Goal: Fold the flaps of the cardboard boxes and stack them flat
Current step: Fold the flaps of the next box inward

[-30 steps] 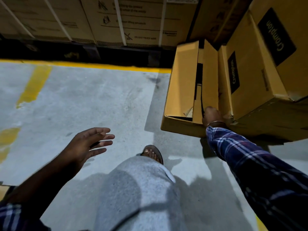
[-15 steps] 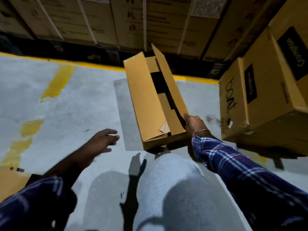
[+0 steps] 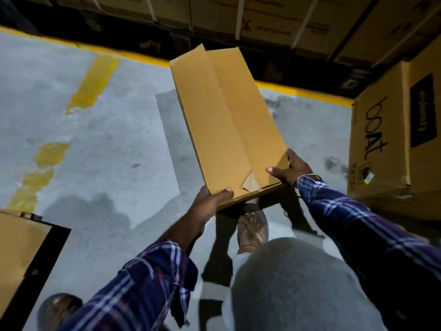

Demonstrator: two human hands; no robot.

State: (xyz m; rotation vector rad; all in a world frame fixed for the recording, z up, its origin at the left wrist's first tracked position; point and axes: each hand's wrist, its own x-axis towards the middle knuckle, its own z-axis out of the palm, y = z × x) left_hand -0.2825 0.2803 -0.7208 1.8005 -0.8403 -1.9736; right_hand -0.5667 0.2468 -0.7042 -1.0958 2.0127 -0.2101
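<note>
Cardboard, plain brown and long: the box is held up over the grey floor, tilted away from the person, its two long flaps folded in so they meet along a seam down the middle. A small torn patch shows at the near end of that seam.

The left hand grips the near-left corner, thumb on top and the fingers curled under out of sight. The right hand pinches the near-right corner, thumb pressed on the top face, the other fingers wrapped round the edge.

By my reading, the step in hand is closing the flaps and getting the box under control with both hands. Next it needs pressing flat (it looks nearly collapsed already, though the underside is hidden) and carrying to the stack; the flat sheet at the lower left is probably that pile, so the move would call for a swing to the left while keeping the flaps pinned shut.

Half a second ago the box lay on the floor with its flaps standing open and its dark inside showing, only the right hand at its near end, while the left hovered free with fingers spread. Now it is lifted, closed and held at both corners. The "boat" carton stands well off to the right.
</note>
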